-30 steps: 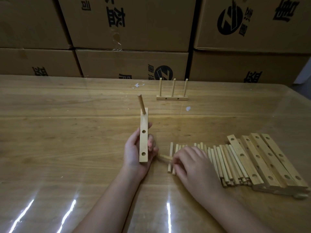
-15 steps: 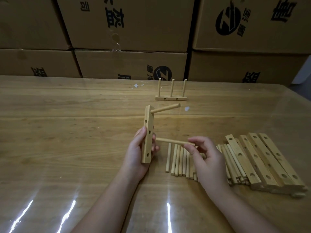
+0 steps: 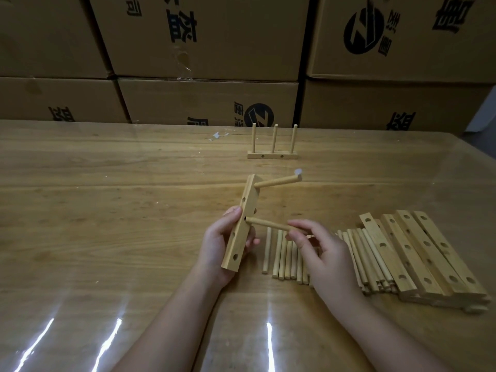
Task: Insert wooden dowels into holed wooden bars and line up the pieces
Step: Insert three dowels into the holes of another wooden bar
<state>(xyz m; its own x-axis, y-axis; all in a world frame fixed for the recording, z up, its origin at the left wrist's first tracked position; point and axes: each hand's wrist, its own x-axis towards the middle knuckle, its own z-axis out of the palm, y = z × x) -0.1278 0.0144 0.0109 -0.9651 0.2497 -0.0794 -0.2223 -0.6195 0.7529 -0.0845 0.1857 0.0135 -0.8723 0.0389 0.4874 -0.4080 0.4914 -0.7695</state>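
My left hand [image 3: 218,244] grips a holed wooden bar [image 3: 240,232], held nearly upright above the table. One dowel [image 3: 277,181] sticks out of the bar's top hole toward the right. My right hand [image 3: 319,249] pinches a second dowel [image 3: 268,224] whose left tip meets the bar's middle hole. Loose dowels [image 3: 284,257] lie in a row on the table under my right hand. Several bare holed bars [image 3: 424,253] lie side by side at the right. A finished bar with three upright dowels [image 3: 272,153] stands farther back.
The wooden table [image 3: 107,210] has a glossy cover with light streaks near the front edge. Stacked cardboard boxes [image 3: 209,98] wall off the far side. Small white scraps [image 3: 218,135] lie near the back.
My right hand picked a dowel from the row and brought its tip to the bar's middle hole. My left hand turned the bar so its first dowel points right.
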